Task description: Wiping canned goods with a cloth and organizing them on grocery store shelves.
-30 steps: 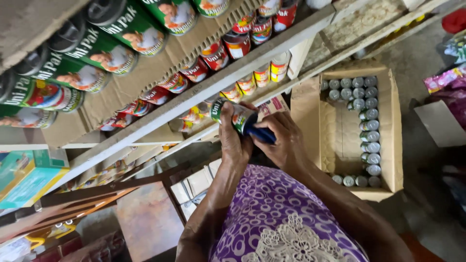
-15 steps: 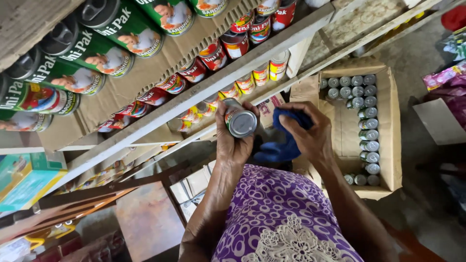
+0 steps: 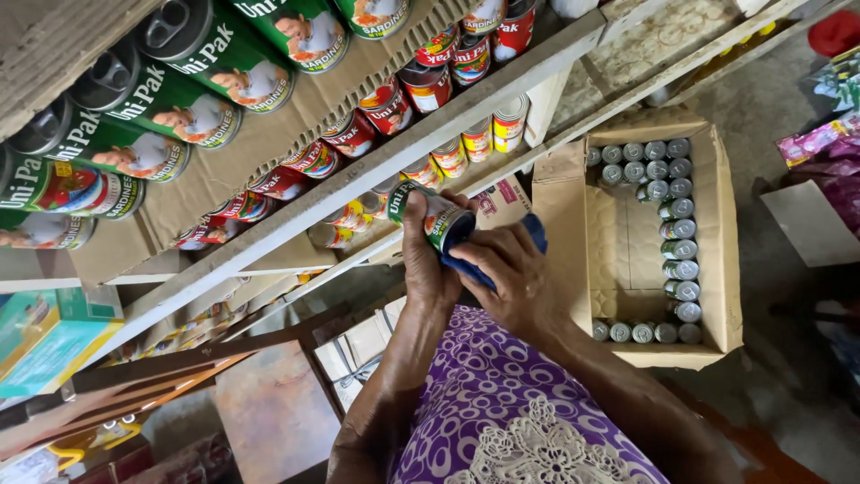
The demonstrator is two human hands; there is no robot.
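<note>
Currently left hand [image 3: 428,260] grips a sardine can [image 3: 437,218]; right hand [image 3: 506,273] presses a blue cloth [image 3: 502,260] on it (cardboard box [image 3: 573,224] at 3 o'clock).

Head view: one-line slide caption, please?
Left hand holds a can; right hand presses a blue cloth to it.

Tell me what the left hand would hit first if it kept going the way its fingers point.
The left hand, gripping the can, points up toward the shelf edge. It would likely meet that wooden edge and the small cans behind it first, though depth is hard to judge.
</note>
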